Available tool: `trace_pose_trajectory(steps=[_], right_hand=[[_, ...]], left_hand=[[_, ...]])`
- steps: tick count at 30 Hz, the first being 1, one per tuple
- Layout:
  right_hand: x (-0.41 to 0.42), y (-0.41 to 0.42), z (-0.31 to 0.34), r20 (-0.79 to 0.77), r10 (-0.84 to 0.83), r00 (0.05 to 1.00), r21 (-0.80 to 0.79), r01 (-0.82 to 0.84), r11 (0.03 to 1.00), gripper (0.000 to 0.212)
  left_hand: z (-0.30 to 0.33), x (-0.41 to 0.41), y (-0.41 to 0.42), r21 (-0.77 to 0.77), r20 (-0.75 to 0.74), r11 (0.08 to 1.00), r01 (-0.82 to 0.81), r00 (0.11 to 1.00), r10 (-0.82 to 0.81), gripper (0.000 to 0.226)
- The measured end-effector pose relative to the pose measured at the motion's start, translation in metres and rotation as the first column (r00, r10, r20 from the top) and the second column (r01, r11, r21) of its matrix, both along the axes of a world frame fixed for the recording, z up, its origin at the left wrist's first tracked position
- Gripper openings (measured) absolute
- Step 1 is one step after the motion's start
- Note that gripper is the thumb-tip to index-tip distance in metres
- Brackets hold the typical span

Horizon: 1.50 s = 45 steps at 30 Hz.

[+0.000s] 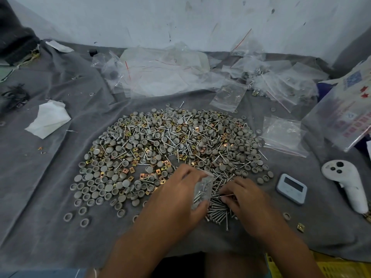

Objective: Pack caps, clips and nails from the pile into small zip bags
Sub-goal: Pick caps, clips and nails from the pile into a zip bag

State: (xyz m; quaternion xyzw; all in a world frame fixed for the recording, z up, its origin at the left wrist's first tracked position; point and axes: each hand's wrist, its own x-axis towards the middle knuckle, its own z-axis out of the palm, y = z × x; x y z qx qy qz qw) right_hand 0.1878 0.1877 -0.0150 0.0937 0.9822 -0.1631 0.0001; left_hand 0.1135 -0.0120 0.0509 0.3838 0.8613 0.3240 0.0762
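Observation:
A wide pile (170,145) of grey round caps, brass square clips and steel nails covers the grey cloth. At its near edge my left hand (176,197) grips a small clear zip bag (202,191) with a few nails inside. Just to the right, my right hand (247,199) pinches a single nail (226,195) beside the bag's mouth. A bunch of loose nails (218,212) lies under and between both hands. Loose caps (94,189) spread out to the left.
Empty zip bags (160,75) lie heaped at the back, more zip bags (283,135) at the right. A white tissue (48,119) lies left. A small blue timer (291,188) and a white controller (345,185) sit right of my hands.

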Motion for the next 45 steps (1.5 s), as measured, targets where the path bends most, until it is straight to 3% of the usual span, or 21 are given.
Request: trace_pose_trajectory(steps=[8,12,14,15,17,20,24,27,45], right_hand=[[-0.004,-0.002,0.000,0.027,0.009,1.000,0.010,-0.010,1.000,0.006],[0.001,-0.005,0.016,-0.031,-0.088,0.996,-0.194,0.080,0.978,0.013],[0.010,-0.006,0.037,-0.166,-0.133,0.977,-0.363,0.065,0.930,0.007],[0.014,-0.008,0.050,-0.247,-0.118,0.962,-0.374,0.018,0.927,0.009],[0.019,-0.015,0.075,-0.352,-0.020,0.936,-0.314,-0.098,0.944,0.010],[0.020,-0.025,0.098,-0.340,0.153,0.928,-0.181,-0.224,0.958,0.025],[0.016,-0.031,0.106,-0.258,0.227,0.939,0.016,-0.231,0.973,0.024],[0.011,-0.031,0.103,-0.246,0.248,0.937,0.070,-0.239,0.969,0.027],[0.005,-0.031,0.098,-0.377,0.121,0.918,-0.075,-0.160,0.984,0.004]], left_hand=[[-0.002,-0.001,0.002,0.006,-0.019,1.000,-0.005,1.000,0.005,0.045],[-0.004,-0.002,0.001,0.019,-0.018,1.000,-0.012,1.000,0.012,0.042],[-0.004,-0.003,0.002,0.024,-0.013,1.000,-0.015,1.000,0.015,0.042],[-0.004,-0.003,0.002,0.025,-0.012,1.000,-0.015,1.000,0.015,0.041],[-0.005,-0.003,0.004,0.023,-0.018,1.000,-0.014,1.000,0.014,0.041],[-0.006,-0.003,0.006,0.020,-0.026,1.000,-0.014,1.000,0.015,0.041],[-0.005,-0.001,0.009,0.011,-0.050,1.000,-0.021,0.999,0.022,0.045],[-0.006,0.001,0.009,0.001,-0.071,1.000,-0.015,0.997,0.015,0.045],[-0.002,0.002,0.007,0.008,-0.081,1.000,-0.022,0.996,0.022,0.041]])
